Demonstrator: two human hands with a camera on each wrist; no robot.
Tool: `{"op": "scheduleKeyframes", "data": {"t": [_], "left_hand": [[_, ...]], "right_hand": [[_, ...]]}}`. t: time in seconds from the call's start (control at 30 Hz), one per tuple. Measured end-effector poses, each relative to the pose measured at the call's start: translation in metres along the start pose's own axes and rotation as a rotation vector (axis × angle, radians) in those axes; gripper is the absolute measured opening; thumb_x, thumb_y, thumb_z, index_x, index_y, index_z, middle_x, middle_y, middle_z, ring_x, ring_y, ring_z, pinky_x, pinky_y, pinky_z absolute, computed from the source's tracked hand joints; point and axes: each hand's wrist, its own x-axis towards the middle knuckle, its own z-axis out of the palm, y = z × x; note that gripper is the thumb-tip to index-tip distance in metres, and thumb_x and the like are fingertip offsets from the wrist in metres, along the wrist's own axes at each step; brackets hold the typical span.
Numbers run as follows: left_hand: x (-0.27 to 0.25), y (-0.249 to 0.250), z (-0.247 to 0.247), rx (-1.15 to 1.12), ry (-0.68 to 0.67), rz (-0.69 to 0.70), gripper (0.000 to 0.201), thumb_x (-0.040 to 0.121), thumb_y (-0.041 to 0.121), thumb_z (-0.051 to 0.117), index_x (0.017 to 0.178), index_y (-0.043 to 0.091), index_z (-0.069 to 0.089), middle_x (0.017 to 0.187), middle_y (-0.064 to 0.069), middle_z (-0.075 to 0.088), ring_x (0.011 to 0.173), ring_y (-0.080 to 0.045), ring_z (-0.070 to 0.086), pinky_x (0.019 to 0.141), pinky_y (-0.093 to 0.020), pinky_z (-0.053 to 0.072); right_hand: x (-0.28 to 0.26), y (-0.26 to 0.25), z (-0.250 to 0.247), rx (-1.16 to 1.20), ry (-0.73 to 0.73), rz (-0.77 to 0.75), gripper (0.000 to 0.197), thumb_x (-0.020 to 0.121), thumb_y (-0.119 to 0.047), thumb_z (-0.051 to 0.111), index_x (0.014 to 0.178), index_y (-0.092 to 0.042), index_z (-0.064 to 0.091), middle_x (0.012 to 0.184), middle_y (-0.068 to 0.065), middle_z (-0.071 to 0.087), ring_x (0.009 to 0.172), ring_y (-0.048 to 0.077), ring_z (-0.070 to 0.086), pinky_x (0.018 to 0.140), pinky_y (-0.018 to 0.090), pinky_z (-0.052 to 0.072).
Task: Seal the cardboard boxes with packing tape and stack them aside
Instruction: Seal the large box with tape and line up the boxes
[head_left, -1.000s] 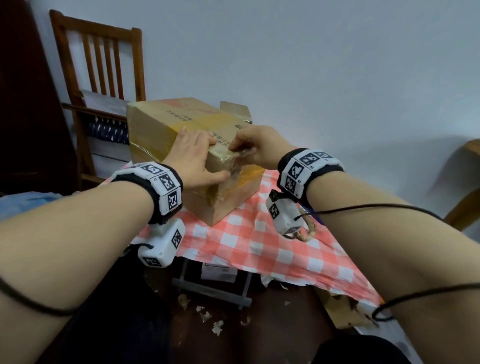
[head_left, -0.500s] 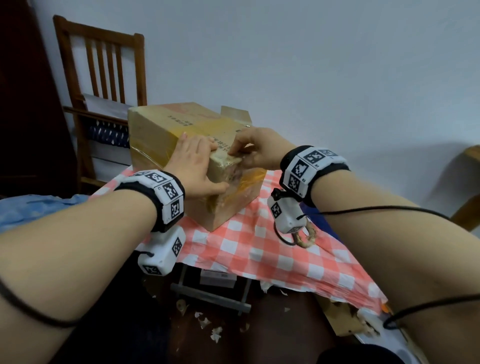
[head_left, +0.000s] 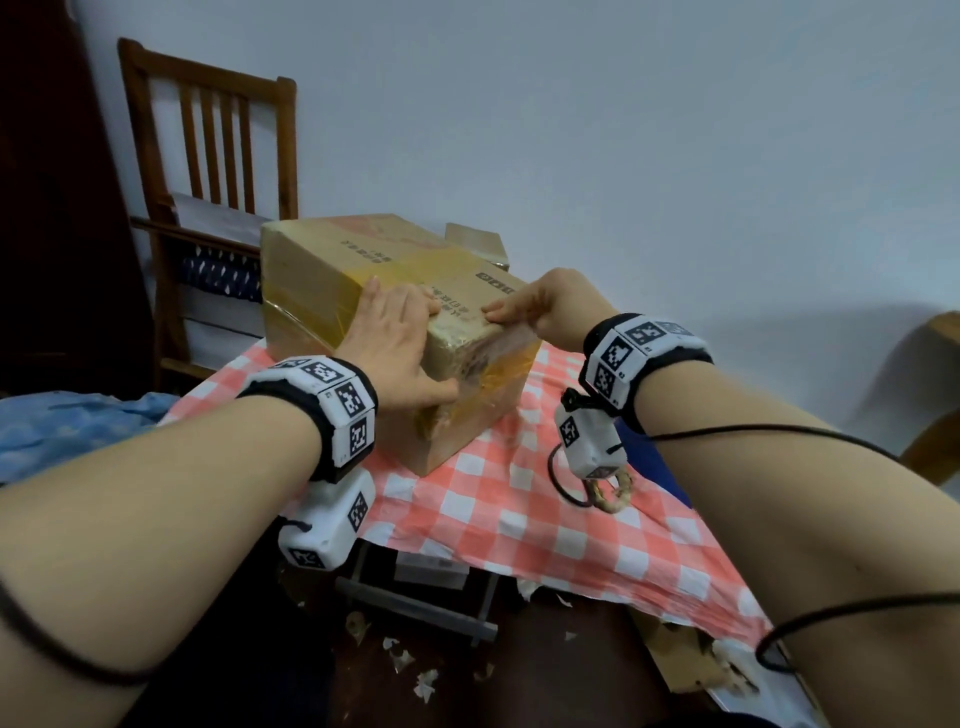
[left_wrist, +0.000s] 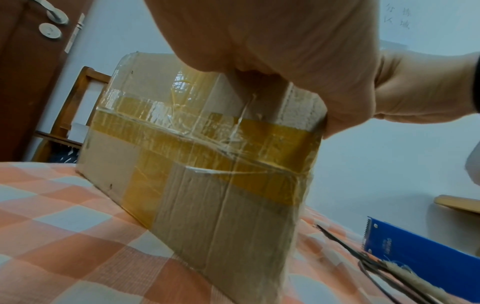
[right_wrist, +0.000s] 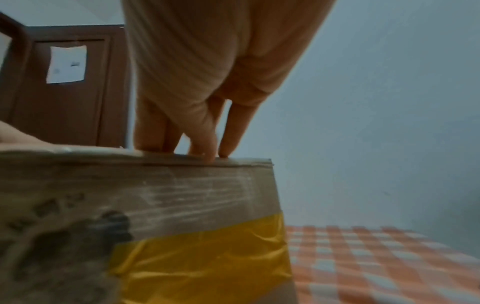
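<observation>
Pressing down on taped cardboard box (head_left: 332, 270), left hand (head_left: 395, 348) flat, right hand (head_left: 545, 312) fingers straight on edge.

The cardboard box (head_left: 332, 270) sits closed on the checked tablecloth (head_left: 509, 499) toward its far left corner, turned at an angle — 1 corner toward the near edge. Yellowish packing tape (left_wrist: 207, 144) bands its sides and top — wrinkled, glossy.

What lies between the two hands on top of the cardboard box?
In the head view, only a taped stretch of the cardboard box top with printed lettering lies between the left hand and the right hand; nothing else rests there.
</observation>
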Motion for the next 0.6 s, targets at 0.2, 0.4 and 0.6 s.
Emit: {"op": "scheduleKeyframes", "data": {"t": [0.2, 0.4, 0.6], "left_hand": [[-0.001, 0.0, 0.0, 0.006, -0.003, 0.001, 0.103, 0.052, 0.071, 0.035, 0.133, 0.008, 0.033, 0.134, -0.007, 0.036, 0.132, -0.024, 0.028, 0.116, -0.044, -0.005], [-0.001, 0.0, -0.002, 0.013, -0.014, -0.003, 0.098, 0.057, 0.065, 0.043, 0.136, 0.009, 0.03, 0.138, -0.007, 0.034, 0.134, -0.024, 0.025, 0.117, -0.043, -0.007], [-0.002, 0.002, -0.003, 0.023, -0.015, 0.001, 0.099, 0.057, 0.066, 0.041, 0.137, 0.008, 0.03, 0.138, -0.008, 0.033, 0.135, -0.024, 0.025, 0.116, -0.043, -0.007]], "right_hand": [[0.002, -0.006, 0.01, -0.185, 0.068, -0.04, 0.043, 0.065, -0.031, 0.085, 0.101, -0.013, 0.07, 0.095, -0.006, 0.062, 0.092, 0.011, 0.057, 0.08, 0.021, 0.042], [-0.002, 0.002, 0.007, -0.038, 0.13, -0.034, 0.023, 0.079, -0.009, 0.075, 0.101, -0.005, 0.073, 0.108, 0.006, 0.071, 0.104, 0.016, 0.064, 0.095, 0.018, 0.043], [-0.003, 0.003, 0.012, -0.018, 0.134, -0.025, 0.027, 0.075, -0.013, 0.079, 0.1, -0.004, 0.073, 0.108, 0.007, 0.071, 0.103, 0.018, 0.064, 0.093, 0.021, 0.045]]}}
